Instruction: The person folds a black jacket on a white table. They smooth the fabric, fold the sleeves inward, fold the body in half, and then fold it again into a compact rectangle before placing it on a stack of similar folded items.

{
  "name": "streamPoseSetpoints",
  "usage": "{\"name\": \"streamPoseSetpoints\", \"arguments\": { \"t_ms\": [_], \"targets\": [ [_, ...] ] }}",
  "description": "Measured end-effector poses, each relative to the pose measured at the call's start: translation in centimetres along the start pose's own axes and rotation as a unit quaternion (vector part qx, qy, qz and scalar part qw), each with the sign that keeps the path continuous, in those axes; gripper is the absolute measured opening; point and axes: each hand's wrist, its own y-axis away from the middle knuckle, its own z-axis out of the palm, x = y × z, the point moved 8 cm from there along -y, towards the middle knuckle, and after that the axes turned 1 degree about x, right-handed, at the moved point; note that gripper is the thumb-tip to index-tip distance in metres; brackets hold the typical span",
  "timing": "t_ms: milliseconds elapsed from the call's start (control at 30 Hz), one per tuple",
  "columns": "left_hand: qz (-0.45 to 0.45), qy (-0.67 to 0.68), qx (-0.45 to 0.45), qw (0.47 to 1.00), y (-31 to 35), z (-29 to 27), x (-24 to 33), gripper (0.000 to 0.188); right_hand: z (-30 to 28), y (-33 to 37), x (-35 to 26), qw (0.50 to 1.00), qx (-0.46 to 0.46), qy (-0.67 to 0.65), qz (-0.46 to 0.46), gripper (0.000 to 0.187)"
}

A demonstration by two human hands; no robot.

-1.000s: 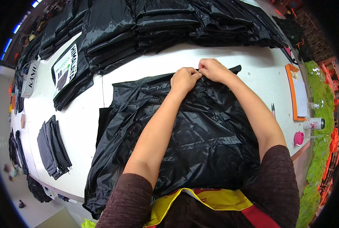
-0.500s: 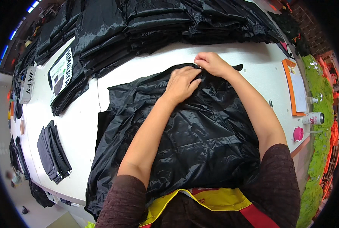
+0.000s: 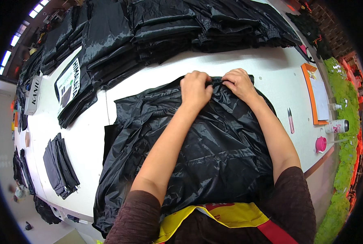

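Observation:
A shiny black garment (image 3: 206,150) lies spread and wrinkled in front of me, reaching down to my apron. Its far edge is gathered between my two hands. My left hand (image 3: 195,91) has its fingers curled and closed on that edge, near the middle. Just to the right, my right hand (image 3: 241,84) pinches the same edge between thumb and fingers. A short gap separates the hands, with a bit of black cloth running across it. The fingertips are partly hidden, and what detail they pinch is too small to make out.
Tall stacks of folded black garments (image 3: 165,26) line the table's far side. Small pointed snips (image 3: 291,120) lie to the right, near an orange-framed tray (image 3: 310,95), a white can (image 3: 337,126) and a pink round holder (image 3: 320,144). Dark folded pieces (image 3: 60,166) sit at left.
My right hand has moved right and toward me along the edge, away from the left hand. The left hand's flat fingers have now curled onto the cloth. The snips have come into clearer view.

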Motion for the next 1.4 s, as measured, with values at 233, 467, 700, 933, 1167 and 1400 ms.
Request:
{"name": "streamPoseSetpoints", "arguments": {
  "t_ms": [233, 467, 700, 933, 1167, 1400],
  "targets": [
    [-0.027, -0.031, -0.08, 0.996, -1.4, 3.2, 1.0, 0.018, 1.0, 0.4, 0.7, 0.999, -0.014, -0.037, 0.011, 0.009],
    [-0.1, 0.007, 0.005, 0.995, -1.3, 1.2, -0.6, 0.011, 0.4, 0.3, 0.5, 0.998, -0.001, -0.028, 0.055, 0.009],
    [-0.145, -0.147, 0.12, 0.971, 2.1, -6.5, -6.1, 0.01, 0.4, 0.5, 2.5, 0.993, 0.002, 0.028, 0.111, 0.008],
    [-0.134, -0.077, 0.197, 0.968, 7.4, -13.2, -10.5, 0.013, 2.3, -2.4, -2.4, 0.987, -0.113, -0.018, 0.111, 0.027],
    [-0.28, 0.004, 0.103, 0.955, 9.7, -12.9, -16.7, 0.018, 9.4, -9.6, -13.1, 0.972, -0.176, -0.142, 0.061, 0.046],
    [-0.227, -0.067, 0.079, 0.968, 10.0, -12.3, -16.9, 0.017, 18.0, -10.8, -13.0, 0.925, -0.279, -0.205, 0.158, 0.054]
  ]
}}
